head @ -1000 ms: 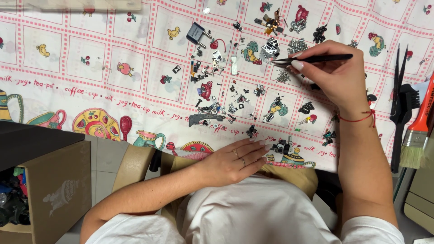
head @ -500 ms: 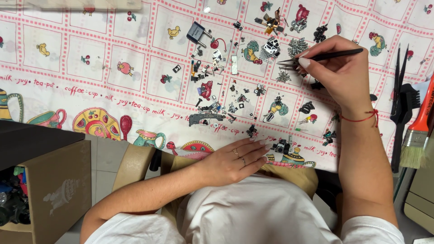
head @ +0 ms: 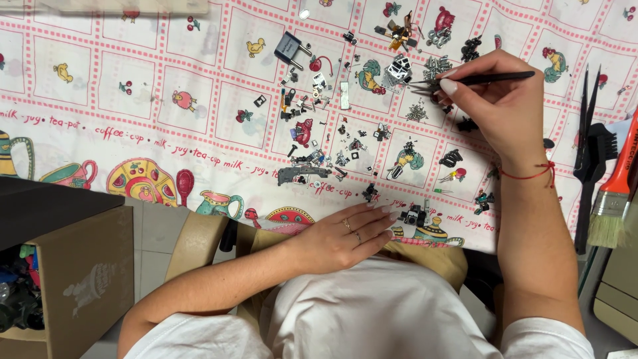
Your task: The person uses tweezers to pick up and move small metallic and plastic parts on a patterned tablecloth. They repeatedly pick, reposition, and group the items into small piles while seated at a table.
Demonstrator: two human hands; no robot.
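Note:
My right hand point(head: 500, 106) grips black tweezers point(head: 465, 80), their tips pointing left at a pile of small screws point(head: 432, 68) on the patterned tablecloth point(head: 133, 126). My left hand point(head: 342, 236) lies flat and empty at the table's front edge, fingers spread, close to a small black camera-like part point(head: 415, 216). Several tiny metal and plastic parts point(head: 319, 133) are scattered over the middle of the cloth. A grey plug adapter point(head: 292, 50) lies further back.
A second pair of black tweezers point(head: 585, 113), a black brush point(head: 588, 179) and an orange-handled paintbrush point(head: 615, 193) lie at the right edge. A cardboard box point(head: 73, 272) with dark items stands on the floor at the left.
My right hand has slid slightly left and back, bringing the tweezer tips over the screws. My left hand has stayed put.

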